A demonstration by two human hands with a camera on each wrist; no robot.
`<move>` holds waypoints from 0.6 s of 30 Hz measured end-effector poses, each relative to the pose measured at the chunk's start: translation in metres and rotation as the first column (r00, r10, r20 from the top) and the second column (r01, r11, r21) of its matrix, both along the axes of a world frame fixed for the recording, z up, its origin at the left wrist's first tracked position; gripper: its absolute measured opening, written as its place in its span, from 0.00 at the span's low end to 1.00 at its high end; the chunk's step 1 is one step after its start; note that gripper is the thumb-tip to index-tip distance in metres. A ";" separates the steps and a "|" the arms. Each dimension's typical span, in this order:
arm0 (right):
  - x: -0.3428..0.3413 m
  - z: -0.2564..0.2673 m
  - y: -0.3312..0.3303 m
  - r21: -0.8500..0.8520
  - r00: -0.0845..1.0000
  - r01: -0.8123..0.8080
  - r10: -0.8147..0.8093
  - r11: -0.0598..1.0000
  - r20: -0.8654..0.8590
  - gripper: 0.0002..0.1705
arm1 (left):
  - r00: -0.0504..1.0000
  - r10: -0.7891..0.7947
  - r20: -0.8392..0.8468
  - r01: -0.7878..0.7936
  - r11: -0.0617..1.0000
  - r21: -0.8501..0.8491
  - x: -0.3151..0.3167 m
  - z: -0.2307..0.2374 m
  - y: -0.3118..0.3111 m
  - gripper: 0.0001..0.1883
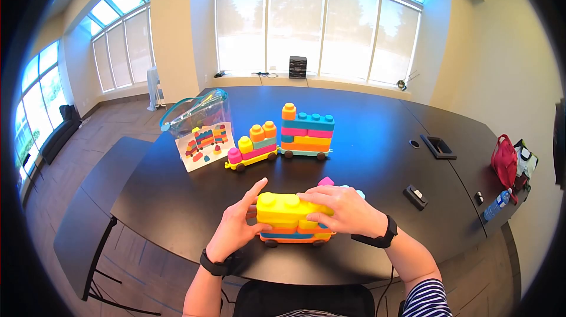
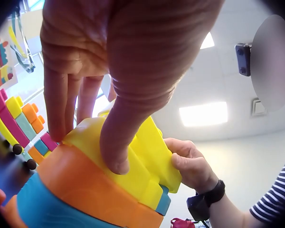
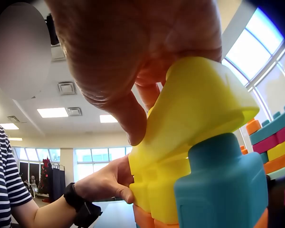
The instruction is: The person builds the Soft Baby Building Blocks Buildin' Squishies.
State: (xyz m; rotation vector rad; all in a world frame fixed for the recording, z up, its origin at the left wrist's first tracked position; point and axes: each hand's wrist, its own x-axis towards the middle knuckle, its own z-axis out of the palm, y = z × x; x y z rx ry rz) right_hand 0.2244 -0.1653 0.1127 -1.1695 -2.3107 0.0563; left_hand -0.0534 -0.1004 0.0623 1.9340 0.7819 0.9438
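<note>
Near the table's front edge stands a wheeled toy wagon of stacked building blocks, with a blue layer (image 1: 289,235) and an orange layer (image 2: 85,178). My left hand (image 1: 236,225) holds a lower yellow block (image 3: 164,190) near one end, thumb on the near side and fingers on the far side. A longer yellow block (image 3: 204,99) lies on top, gripped from above by my right hand (image 1: 348,208). In the right wrist view this upper block slants over a teal block (image 3: 223,185), its raised end over the teal stud.
Behind stand a small block wagon (image 1: 253,155) and a taller one (image 1: 308,134). A clear bag (image 1: 203,110) with a picture card is at the left. A pink block (image 1: 326,181) shows behind my right hand. Farther right are a black case (image 1: 415,197) and a water bottle (image 1: 497,205).
</note>
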 end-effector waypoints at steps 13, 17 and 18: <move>-0.004 -0.027 0.004 0.010 0.999 0.025 -0.025 1.000 -0.030 0.27 | 0.994 0.049 -0.099 -0.018 0.957 0.289 0.001 0.007 -0.004 0.44; -0.006 -0.027 0.004 0.017 1.000 0.014 -0.014 1.000 -0.004 0.25 | 0.999 0.014 -0.043 -0.006 0.981 0.192 -0.003 0.004 -0.002 0.42; -0.004 -0.025 0.006 -0.051 0.999 -0.026 0.024 0.998 -0.028 0.25 | 1.000 0.003 -0.019 0.001 0.985 0.170 -0.004 0.003 0.000 0.41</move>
